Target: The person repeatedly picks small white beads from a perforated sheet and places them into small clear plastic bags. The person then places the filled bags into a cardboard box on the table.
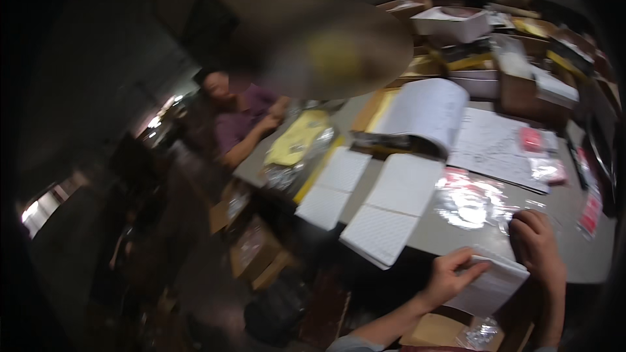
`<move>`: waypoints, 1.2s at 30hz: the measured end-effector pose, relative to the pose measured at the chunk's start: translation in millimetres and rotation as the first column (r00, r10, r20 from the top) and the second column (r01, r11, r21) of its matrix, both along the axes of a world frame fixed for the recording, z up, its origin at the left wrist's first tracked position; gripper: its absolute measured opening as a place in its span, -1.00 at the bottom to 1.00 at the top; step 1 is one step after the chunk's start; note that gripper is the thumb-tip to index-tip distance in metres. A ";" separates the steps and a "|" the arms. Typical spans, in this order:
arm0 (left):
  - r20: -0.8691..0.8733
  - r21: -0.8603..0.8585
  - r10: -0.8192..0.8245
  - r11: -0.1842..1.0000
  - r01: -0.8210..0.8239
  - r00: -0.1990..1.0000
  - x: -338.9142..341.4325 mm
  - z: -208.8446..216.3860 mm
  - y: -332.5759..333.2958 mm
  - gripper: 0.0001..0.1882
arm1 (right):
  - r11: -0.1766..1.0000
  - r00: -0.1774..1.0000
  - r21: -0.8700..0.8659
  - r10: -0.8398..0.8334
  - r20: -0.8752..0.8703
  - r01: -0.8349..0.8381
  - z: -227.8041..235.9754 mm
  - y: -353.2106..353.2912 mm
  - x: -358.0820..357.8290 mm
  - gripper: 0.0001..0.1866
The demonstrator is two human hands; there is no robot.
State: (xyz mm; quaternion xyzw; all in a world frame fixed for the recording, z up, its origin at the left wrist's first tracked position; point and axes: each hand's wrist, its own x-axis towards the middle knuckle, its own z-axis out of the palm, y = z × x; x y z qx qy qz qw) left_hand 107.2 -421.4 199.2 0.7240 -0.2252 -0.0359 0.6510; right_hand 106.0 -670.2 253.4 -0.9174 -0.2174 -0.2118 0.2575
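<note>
My left hand (454, 276) grips a white sheet-like pack (490, 287) at the table's front edge, thumb on top and fingers beneath. Blur hides whether it is a folded paper or a thin stack. Just right of it, my right hand (538, 242) has its fingers curled down by the table edge. Whatever those fingers pinch, if anything, cannot be made out. Shiny transparent plastic bags (471, 203), some with pink-red patches, lie just beyond my hands. Left of them are two stacks of white printed sheets (393, 207) (334, 186).
An open pad of paper (417, 114) curls up behind the stacks, beside handwritten sheets (489, 146) bearing pink packets (531, 139). Boxes (453, 24) crowd the table's back. A co-worker (244, 114) sits far left near a yellow bundle in plastic (298, 140). Cartons (257, 248) stand below the table.
</note>
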 end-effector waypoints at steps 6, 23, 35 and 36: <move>-0.043 -0.076 -0.039 0.996 0.036 0.998 -2.0 9.0 -2.4 -0.81 | 0.998 1.000 0.070 0.002 -0.008 -0.002 -1.1 3.6 -0.3 -0.70; 0.000 -0.064 -0.040 0.997 0.039 0.999 0.1 13.0 -2.1 -0.79 | 0.999 1.000 0.039 0.006 0.005 -0.006 0.5 0.1 0.6 -0.67; -0.023 -0.082 -0.059 0.995 0.057 0.998 -0.5 13.8 -1.5 -0.78 | 0.998 1.000 0.059 -0.001 -0.003 0.001 1.2 1.3 -1.1 -0.67; -0.028 -0.083 -0.060 0.995 0.058 0.998 -0.5 14.1 -1.4 -0.78 | 0.998 1.000 0.058 0.001 0.002 -0.001 0.8 1.1 -0.8 -0.67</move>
